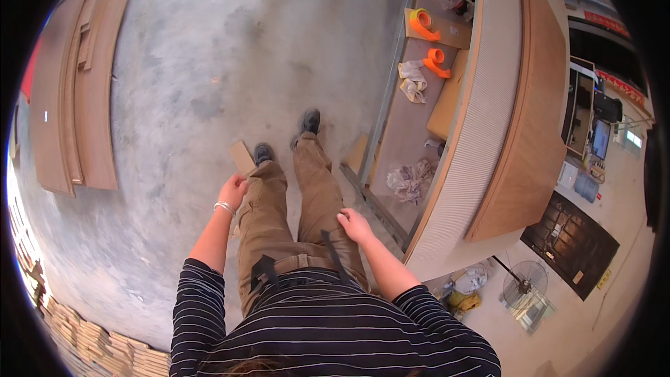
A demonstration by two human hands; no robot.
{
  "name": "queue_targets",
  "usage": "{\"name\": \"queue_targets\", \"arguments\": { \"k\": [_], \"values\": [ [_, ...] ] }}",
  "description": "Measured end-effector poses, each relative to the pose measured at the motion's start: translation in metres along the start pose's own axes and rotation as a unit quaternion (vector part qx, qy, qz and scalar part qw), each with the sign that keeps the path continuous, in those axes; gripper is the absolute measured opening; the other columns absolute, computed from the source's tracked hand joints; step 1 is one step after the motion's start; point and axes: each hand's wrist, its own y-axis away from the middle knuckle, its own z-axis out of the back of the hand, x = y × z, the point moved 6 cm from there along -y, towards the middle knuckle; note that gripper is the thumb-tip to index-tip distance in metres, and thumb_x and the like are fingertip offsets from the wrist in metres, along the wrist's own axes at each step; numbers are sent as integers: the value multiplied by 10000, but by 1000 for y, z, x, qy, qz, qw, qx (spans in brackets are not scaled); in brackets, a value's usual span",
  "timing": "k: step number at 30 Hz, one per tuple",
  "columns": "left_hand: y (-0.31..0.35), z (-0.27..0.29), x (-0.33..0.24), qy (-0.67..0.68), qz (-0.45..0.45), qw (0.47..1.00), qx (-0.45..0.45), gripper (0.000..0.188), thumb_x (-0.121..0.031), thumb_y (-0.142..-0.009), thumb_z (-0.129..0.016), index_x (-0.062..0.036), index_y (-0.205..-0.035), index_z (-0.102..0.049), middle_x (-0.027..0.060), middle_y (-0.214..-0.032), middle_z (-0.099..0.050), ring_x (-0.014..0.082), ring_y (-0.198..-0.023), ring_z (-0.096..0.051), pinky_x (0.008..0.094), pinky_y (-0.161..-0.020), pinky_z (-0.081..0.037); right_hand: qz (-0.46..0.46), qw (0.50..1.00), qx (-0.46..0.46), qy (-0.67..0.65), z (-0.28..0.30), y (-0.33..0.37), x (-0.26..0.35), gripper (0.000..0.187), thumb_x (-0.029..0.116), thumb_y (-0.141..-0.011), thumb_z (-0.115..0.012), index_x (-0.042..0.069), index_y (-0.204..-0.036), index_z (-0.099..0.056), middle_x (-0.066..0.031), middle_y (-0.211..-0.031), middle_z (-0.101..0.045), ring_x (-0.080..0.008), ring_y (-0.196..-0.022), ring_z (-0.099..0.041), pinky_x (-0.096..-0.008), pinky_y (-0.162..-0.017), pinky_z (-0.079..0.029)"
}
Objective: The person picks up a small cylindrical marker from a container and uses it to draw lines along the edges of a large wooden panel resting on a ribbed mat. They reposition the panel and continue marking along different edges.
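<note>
Brown trousers on the standing person, legs slightly apart, dark shoes on the grey floor; left hand just beside the trousers near the knee, fingers curled in toward the thumb; whether they pinch any cloth, I cannot tell; pale bracelet on that wrist; right hand at the outer side of the other trouser leg, higher up, fingers bent, their undersides hidden; cannot tell whether open or closed; flat cardboard piece on the floor next to the left shoe; to the person's right, a metal-framed desk, its lower shelf bearing two orange rolls, a pale crumpled cloth, a cardboard box and crumpled plastic; above the shelf, a white ribbed panel and a brown board; far left, overlapping brown panels; lower right, a round fan.
</note>
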Motion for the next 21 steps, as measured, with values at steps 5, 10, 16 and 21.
{"name": "queue_targets", "arguments": {
  "k": [5, 10, 16, 21],
  "values": [
    [-20, 0, 36, -145, 66, 987, 17, 307, -283, -797, -576, -49, -992, -610, 142, -884, -658, 278, -837, -628, 364, -762, -484, -28, 988, 47, -143, 42, -70, 41, 386, 323, -881, -531, 35, -1138, -541, -110, -978, -640, -198, -869, -615, -317, -774, -471],
    [-35, -5, -49, -190, 60, 980, 15, 339, -301, -778, -598, -56, -1012, -603, 146, -970, -636, 300, -931, -594, 361, -830, -463, -34, 967, 26, -251, 111, -160, 52, 324, 244, -911, -503, 31, -1153, -527, -72, -974, -628, -122, -803, -592, -265, -726, -469],
    [-77, -26, -185, -274, 50, 960, -3, 411, -341, -737, -634, -168, -1105, -579, 76, -1177, -553, 281, -1115, -478, 475, -948, -373, -5, 959, 2, -283, 212, -230, 93, 295, 219, -932, -470, 42, -1162, -521, -76, -1018, -619, -120, -811, -584, -261, -720, -471],
    [-111, -58, -218, -226, 43, 965, 122, 447, -401, -752, -626, -204, -1147, -558, 47, -1262, -500, 264, -1207, -422, 618, -973, -276, -25, 959, -27, -280, 259, -251, 114, 303, 233, -930, -471, 46, -1163, -521, -79, -1015, -622, -128, -800, -593, -265, -719, -480]
  ]
}}
